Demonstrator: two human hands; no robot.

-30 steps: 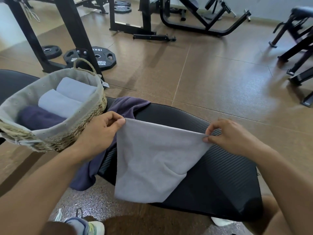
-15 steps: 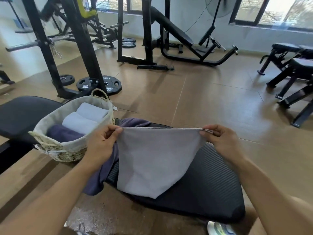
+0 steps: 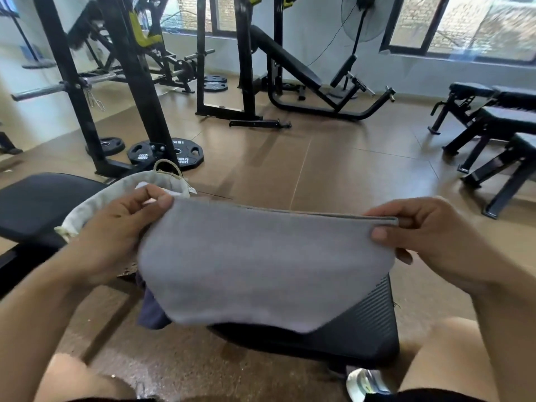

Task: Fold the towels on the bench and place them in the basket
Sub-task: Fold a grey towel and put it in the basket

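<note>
Since half a second earlier, both hands had lifted the grey towel (image 3: 261, 265) higher and closer to the camera, so it covered most of the basket (image 3: 116, 192) and the bench's middle. The left hand (image 3: 116, 233) pinched the towel's upper left corner between thumb and fingers; the right hand (image 3: 429, 236) pinched the upper right corner, the doubled top edge stretched taut between them. The towel hung clear above the black bench (image 3: 348, 323), its lower edge sagging toward the near edge. A dark purple towel (image 3: 150, 311) drooped over the bench's left edge, beneath the grey one. The basket sat at the bench's far left, only its cloth-lined rim and handle showing behind the left hand.
</note>
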